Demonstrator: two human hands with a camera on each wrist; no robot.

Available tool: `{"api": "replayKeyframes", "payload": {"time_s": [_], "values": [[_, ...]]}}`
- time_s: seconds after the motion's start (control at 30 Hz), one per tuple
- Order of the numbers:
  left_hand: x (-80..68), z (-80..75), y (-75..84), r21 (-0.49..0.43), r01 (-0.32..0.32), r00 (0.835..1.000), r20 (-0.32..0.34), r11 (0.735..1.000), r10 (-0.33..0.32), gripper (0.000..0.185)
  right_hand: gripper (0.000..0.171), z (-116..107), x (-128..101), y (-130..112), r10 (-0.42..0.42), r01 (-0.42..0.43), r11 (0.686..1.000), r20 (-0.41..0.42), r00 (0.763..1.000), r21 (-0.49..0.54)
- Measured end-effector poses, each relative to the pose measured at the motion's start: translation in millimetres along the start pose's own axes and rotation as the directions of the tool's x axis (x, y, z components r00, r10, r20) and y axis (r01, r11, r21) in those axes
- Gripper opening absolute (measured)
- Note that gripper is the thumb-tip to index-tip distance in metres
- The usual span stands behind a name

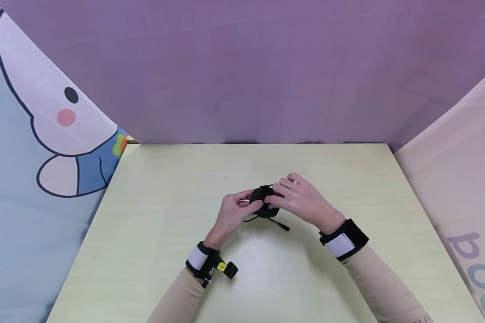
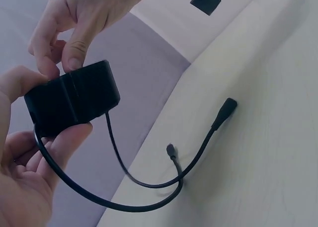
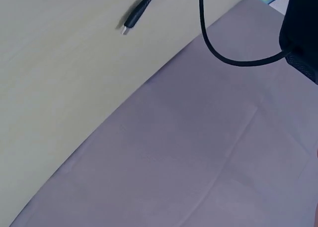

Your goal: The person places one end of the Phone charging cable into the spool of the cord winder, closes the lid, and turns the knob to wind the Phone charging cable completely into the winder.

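A small black box-shaped device [image 1: 266, 212] with thin black cables is held up above the table's middle. My left hand [image 1: 231, 212] grips it from the left, with thumb and fingers on opposite sides, as the left wrist view also shows. From the right, my right hand [image 1: 303, 202] has bent fingers and thumb on the device's upper edge; what exactly they pinch there is hard to see. One cable [image 2: 119, 206] loops below the device, and two plug ends, a nearer plug [image 2: 226, 112] and a farther plug [image 2: 171, 151], dangle. A metal-tipped plug [image 3: 138, 11] shows in the right wrist view.
The pale table [image 1: 145, 251] lies under both hands. A purple cloth [image 1: 258, 72] hangs behind its far edge, with printed cloths at the left [image 1: 56, 179] and right [image 1: 448, 179]. Black straps circle both wrists; a small camera [image 1: 229, 270] sticks out at the left one.
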State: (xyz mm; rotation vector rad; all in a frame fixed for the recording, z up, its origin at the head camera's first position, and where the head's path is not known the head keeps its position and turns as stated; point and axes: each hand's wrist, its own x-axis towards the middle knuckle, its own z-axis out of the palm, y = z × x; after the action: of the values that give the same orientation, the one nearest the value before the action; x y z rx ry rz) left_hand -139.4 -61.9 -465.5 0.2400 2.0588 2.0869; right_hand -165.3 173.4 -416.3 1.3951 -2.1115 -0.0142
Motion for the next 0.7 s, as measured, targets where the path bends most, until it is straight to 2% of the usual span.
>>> {"api": "replayKeyframes", "payload": {"time_s": [0.1, 0.27, 0.43, 0.57, 0.7], "values": [[0.2, 1.3, 1.9, -0.004, -0.017, 1.000, 0.001, 1.000, 0.017, 0.041, 0.011, 0.7, 0.3, 0.3, 0.008, -0.008, 1.000, -0.030, 1.000, -0.013], [1.1, 3.4, 2.8, -0.003, -0.029, 1.000, 0.001, 1.000, 0.029, 0.040, 0.029, 4.4, 0.5, -1.5, 0.055, -0.057, 0.998, -0.094, 0.994, -0.022], [2.6, 6.0, 1.4, -0.017, -0.031, 0.999, -0.017, 0.999, 0.031, 0.041, 0.030, 6.2, -0.2, -5.1, 0.138, -0.138, 0.990, -0.103, 0.985, 0.009], [4.2, 8.4, 1.3, -0.039, -0.048, 0.999, -0.027, 0.998, 0.047, 0.043, 0.025, 8.9, -1.1, -7.4, 0.200, -0.194, 0.979, -0.132, 0.971, 0.060], [5.3, 10.5, 1.6, -0.070, -0.063, 0.998, -0.025, 0.996, 0.062, 0.045, 0.022, 12.7, -2.0, -11.1, 0.264, -0.246, 0.963, -0.191, 0.945, 0.112]]}}
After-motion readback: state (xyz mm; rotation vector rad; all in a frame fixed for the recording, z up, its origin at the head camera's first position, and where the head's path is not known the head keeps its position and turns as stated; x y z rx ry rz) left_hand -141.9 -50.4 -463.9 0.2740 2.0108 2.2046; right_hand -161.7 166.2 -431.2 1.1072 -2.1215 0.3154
